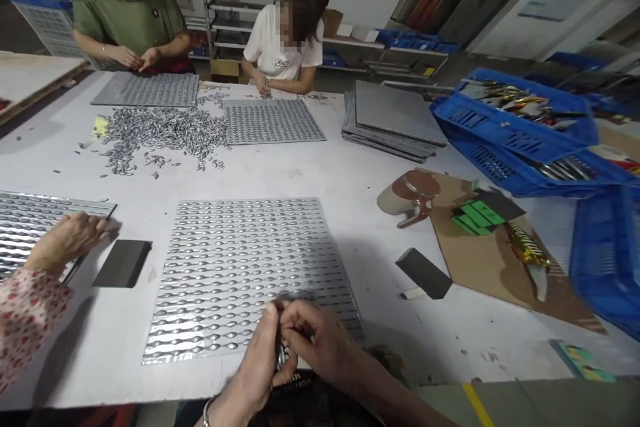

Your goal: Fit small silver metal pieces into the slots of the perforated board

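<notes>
My left hand [260, 357] is closed around small silver spindle-shaped pieces [281, 355], which show partly between the fingers. Pressed against it, my right hand [317, 337] is pinched at the fingertips; whatever it grips is hidden. Both hands are over the near edge of a flat board [240, 260]. Rows of the same shiny pieces cover much of this board, while its right side shows thin bare lines. A large heap of loose silver pieces [165, 133] lies farther back on the white table [290, 173].
At left, a co-worker's hand [70, 237] rests over another board [30, 213], near a dark sanding pad [123, 263]. Two people sit opposite with boards. To the right are stacked boards [395, 113], a brown-stained cup [407, 193], a brown panel [480, 267] and blue baskets [515, 127].
</notes>
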Available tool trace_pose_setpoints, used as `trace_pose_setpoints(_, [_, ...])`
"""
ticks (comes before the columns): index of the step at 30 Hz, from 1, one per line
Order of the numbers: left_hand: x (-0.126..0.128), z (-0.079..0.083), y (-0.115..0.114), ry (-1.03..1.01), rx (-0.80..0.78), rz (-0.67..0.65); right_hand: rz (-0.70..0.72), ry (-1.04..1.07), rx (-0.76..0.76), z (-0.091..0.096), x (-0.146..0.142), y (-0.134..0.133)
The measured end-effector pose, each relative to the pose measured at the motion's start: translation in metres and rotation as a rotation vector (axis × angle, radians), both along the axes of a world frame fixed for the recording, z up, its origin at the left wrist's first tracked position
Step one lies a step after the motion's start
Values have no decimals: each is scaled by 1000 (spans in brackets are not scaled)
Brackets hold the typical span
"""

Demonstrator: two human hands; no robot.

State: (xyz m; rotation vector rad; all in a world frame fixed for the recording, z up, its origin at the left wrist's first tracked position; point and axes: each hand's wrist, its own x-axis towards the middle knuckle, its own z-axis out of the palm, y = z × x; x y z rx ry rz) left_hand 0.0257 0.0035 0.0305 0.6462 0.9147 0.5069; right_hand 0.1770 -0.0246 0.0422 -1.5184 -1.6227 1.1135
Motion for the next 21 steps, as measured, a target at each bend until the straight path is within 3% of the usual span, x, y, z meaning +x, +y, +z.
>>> trace_pose_setpoints(2, [0,-2,1,-12,33,9,-88,79,-12,-4,2,-2])
trace_pose_setpoints(5, [-1,-11,1,-31,24,16,-157,22,30,-8,6,-6])
trace_pose_setpoints(8, [-1,-21,0,-32,67,-24,-126,-49,-15,-9,15,-4])
trace_pose_setpoints(10, [-1,-23,1,-33,86,-38,-124,-57,-54,-12,28,6])
trace_pose_setpoints(15, [-1,-25,5,-31,-10,11,-394,-160,-15,-36,78,55])
trace_pose_setpoints(21, [0,-42,6,-118,-66,41,-408,-226,-27,-65,99,81])
